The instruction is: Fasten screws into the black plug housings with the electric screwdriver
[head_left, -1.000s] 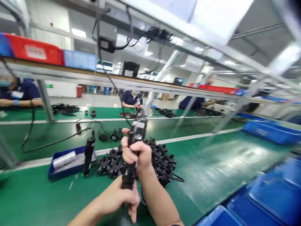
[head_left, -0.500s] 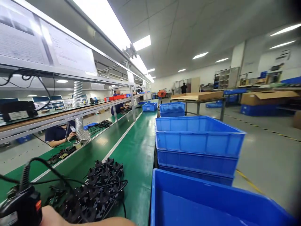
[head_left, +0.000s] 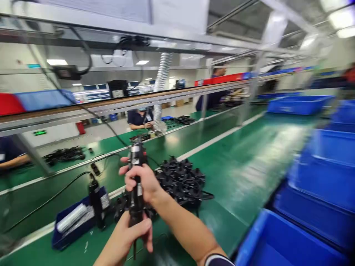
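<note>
A black electric screwdriver point(head_left: 136, 192) is held upright in front of me, its bit pointing down and its cord running up to the left. My right hand point(head_left: 144, 181) wraps round the middle of its body. Lower down, my left hand point(head_left: 135, 231) closes round the narrow front end near the bit. Just behind the tool lies a pile of black plastic parts with cables point(head_left: 183, 177) on the green bench point(head_left: 235, 159). A second black screwdriver point(head_left: 95, 199) stands left of my hands, by a dark blue bin point(head_left: 59, 238) with a white roll point(head_left: 72, 218) in it.
Stacked blue crates point(head_left: 316, 192) line the bench's right side, and another blue crate point(head_left: 299, 105) sits farther along it. A metal shelf rail point(head_left: 177, 96) crosses above the bench. Across from me, a co-worker point(head_left: 140, 120) handles something beside a silver flexible duct point(head_left: 162, 77).
My view has swung left. The screwdriver has moved from the lower left edge into the middle, and both my hands now show on it.
</note>
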A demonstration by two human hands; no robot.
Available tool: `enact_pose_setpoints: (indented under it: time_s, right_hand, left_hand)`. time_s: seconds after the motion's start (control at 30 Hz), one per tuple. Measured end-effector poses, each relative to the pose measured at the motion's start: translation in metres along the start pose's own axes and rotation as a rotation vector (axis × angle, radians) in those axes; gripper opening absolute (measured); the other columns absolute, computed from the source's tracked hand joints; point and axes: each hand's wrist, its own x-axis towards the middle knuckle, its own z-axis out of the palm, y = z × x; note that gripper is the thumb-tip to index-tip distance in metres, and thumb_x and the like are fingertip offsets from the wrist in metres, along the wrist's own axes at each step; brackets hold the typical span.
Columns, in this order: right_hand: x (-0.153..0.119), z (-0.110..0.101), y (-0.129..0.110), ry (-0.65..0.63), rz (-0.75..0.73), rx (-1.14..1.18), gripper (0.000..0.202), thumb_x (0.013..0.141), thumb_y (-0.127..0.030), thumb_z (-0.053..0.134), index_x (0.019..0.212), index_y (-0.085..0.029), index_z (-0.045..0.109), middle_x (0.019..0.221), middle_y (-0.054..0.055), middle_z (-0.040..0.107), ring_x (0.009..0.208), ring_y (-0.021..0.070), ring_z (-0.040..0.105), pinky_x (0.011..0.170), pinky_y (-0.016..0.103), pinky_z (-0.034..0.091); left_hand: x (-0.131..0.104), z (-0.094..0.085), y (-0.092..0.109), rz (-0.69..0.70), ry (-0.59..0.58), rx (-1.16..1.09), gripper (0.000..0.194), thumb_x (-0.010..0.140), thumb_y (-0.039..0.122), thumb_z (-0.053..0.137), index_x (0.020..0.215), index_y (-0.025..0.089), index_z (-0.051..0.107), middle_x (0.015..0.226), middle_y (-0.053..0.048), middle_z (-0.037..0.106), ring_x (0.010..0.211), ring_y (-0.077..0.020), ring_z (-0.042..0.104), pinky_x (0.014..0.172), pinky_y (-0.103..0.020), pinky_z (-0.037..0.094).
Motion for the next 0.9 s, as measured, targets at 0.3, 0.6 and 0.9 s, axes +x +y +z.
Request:
enact_pose_setpoints:
  time_s: [0.3,0.6,0.9]
  right_hand:
    - [-0.011,-0.010,0.016,0.184,-0.040,0.022,0.062,0.064,-0.017,0.077,0.126,-0.020,0.070,0.088,0.000,0.074,0.044,0.0052,0.042,0.043,0.018,0.040]
    - [-0.016,-0.017,0.020,-0.123,-0.009,0.143,0.056,0.066,-0.017,0.066,0.121,-0.022,0.073,0.082,-0.003,0.071,0.038,0.0020,0.025,0.036,0.015,0.032]
    - [-0.020,-0.015,0.014,-0.109,0.014,0.109,0.053,0.070,-0.018,0.069,0.122,-0.019,0.073,0.084,-0.003,0.071,0.038,0.0011,0.023,0.037,0.015,0.032]
  left_hand:
    - [0.009,-0.006,-0.010,0.015,-0.186,-0.054,0.056,0.080,0.062,0.087,0.070,0.017,0.056,0.063,-0.002,0.063,0.053,-0.0152,0.063,0.060,-0.026,0.045]
    - [0.008,0.003,-0.032,-0.122,-0.355,-0.421,0.042,0.061,0.036,0.088,0.069,0.022,0.049,0.045,0.005,0.050,0.031,-0.0115,0.046,0.035,-0.022,0.027]
    - [0.007,0.012,-0.033,-0.093,-0.419,-0.429,0.046,0.064,0.043,0.091,0.069,0.022,0.051,0.045,0.006,0.049,0.034,-0.0130,0.052,0.038,-0.022,0.030]
